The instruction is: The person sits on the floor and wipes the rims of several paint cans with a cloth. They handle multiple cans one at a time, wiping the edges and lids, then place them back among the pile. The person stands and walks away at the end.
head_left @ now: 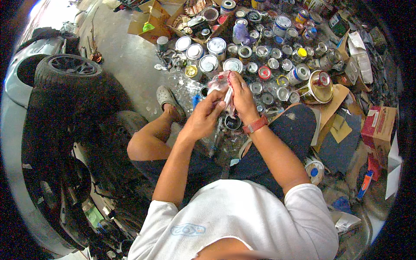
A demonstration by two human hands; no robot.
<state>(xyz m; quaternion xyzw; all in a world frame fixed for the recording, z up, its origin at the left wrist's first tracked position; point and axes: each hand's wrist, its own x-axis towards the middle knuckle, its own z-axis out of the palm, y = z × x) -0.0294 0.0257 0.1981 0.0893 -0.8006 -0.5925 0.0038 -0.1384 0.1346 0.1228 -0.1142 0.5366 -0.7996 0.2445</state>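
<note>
Both hands meet in front of me around a crumpled, clear plastic bag (pixel 220 81) with white and red on it. My left hand (pixel 203 116) pinches its lower part between thumb and fingers. My right hand (pixel 243 99), with a red watch on the wrist, grips the bag's right side, fingers pointing up. What is inside the bag cannot be made out. Just below the hands, an open can (pixel 233 123) with a dark inside stands on the floor. A white-topped paint can (pixel 233 65) is right behind the bag.
Many paint cans crowd the floor ahead and to the right, among them a large tilted can (pixel 318 89). Cardboard boxes (pixel 149 19) stand at the back. A car wheel (pixel 71 65) and bodywork fill the left. At right is a red-and-brown carton (pixel 379 130).
</note>
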